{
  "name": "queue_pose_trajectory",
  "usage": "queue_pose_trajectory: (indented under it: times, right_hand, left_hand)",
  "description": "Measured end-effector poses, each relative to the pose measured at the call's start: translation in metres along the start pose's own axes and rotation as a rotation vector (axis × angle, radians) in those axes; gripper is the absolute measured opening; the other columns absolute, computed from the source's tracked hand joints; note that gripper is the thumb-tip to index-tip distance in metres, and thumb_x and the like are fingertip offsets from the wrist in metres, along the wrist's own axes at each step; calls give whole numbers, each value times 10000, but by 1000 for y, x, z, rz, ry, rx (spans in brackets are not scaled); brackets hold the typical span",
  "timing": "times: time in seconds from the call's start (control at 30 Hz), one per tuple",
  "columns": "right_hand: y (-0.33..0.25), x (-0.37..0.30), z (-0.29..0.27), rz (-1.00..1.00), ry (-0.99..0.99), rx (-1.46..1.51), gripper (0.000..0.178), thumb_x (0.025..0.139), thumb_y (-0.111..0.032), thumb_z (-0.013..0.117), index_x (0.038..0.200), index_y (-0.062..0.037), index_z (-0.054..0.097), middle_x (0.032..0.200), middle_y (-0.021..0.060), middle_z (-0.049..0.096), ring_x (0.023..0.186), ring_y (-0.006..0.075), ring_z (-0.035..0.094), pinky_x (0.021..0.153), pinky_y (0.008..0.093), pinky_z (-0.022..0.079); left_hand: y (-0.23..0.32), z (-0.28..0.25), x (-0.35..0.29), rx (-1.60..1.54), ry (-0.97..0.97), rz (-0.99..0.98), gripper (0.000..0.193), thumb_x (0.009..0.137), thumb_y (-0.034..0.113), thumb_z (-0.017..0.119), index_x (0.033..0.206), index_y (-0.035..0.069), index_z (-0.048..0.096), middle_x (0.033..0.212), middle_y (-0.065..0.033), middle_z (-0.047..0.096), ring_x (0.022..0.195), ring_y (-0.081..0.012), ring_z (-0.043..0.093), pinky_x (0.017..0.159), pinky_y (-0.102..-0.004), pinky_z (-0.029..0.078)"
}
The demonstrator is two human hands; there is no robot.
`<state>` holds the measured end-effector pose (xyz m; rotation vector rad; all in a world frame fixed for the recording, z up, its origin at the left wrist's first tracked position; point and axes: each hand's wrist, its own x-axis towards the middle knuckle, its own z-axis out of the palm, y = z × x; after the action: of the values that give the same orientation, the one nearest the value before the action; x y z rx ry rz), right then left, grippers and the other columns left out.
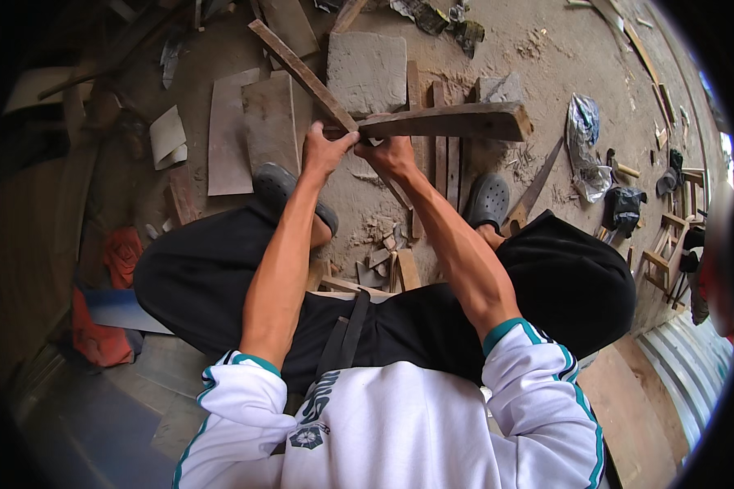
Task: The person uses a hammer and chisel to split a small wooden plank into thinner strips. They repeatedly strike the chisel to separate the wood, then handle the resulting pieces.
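My left hand (324,153) is closed around a narrow wooden strip (302,75), which slants from the upper left down towards the ground between my feet. A thicker wooden board (448,122) extends to the right from where my hands come together. My right hand (390,155) grips that board near its left end, with the fingers partly hidden beneath it. Strip and board meet at an angle close to my fingertips; whether they are joined I cannot tell. Beyond them a pale square block (367,72) lies on the ground.
A handsaw (537,183) lies beside my right shoe (489,200). Flat boards (230,134) are left of the block, and wood offcuts (377,259) lie between my feet. Farther right are a crumpled plastic bag (585,147), a hammer (624,167) and small wooden frames (669,236).
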<state>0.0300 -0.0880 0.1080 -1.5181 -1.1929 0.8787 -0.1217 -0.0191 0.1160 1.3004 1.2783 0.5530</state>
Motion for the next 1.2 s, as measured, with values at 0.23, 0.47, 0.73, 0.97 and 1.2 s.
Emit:
queue_pose_trajectory:
  times: [0.23, 0.47, 0.73, 0.97, 1.2]
  right_hand:
    - [-30, -8, -21, 140, 105, 61, 352, 671, -161, 790, 950, 16, 671, 857, 92, 691, 811, 179, 646, 733, 319, 514]
    - [-70, -10, -62, 201, -21, 334, 256, 747, -197, 708, 869, 23, 657, 783, 25, 619, 708, 107, 575, 633, 276, 465]
    - [-103, -23, -88, 363, -205, 256, 291, 729, -279, 682, 816, -2, 663, 725, 17, 593, 638, 108, 530, 570, 279, 420]
    - [-109, -46, -87, 318, -222, 237, 322, 716, -301, 675, 812, 5, 653, 731, 16, 588, 660, 111, 521, 599, 286, 422]
    - [-96, -59, -88, 358, -190, 201, 370, 740, -318, 665, 902, 14, 651, 805, 38, 607, 730, 117, 531, 655, 294, 436]
  left_hand:
    - [59, 9, -30, 51, -10, 91, 497, 752, 196, 833, 1096, -62, 584, 972, -123, 686, 877, -169, 659, 755, -283, 546]
    - [97, -19, -40, 240, -104, 261, 437, 848, 355, 717, 1090, -7, 674, 1032, -93, 698, 933, -175, 636, 848, -309, 486]
    - [105, -26, -48, 162, -546, 198, 551, 883, 434, 613, 1184, -26, 608, 1086, -121, 650, 992, -207, 628, 885, -317, 478]
    - [88, 3, -75, -169, -602, 41, 525, 886, 385, 604, 1176, -49, 550, 1105, -155, 601, 928, -236, 644, 675, -339, 592]
    - [68, 13, -78, 14, -552, 108, 459, 910, 380, 569, 1109, -33, 593, 968, -123, 636, 711, -206, 664, 579, -302, 545]
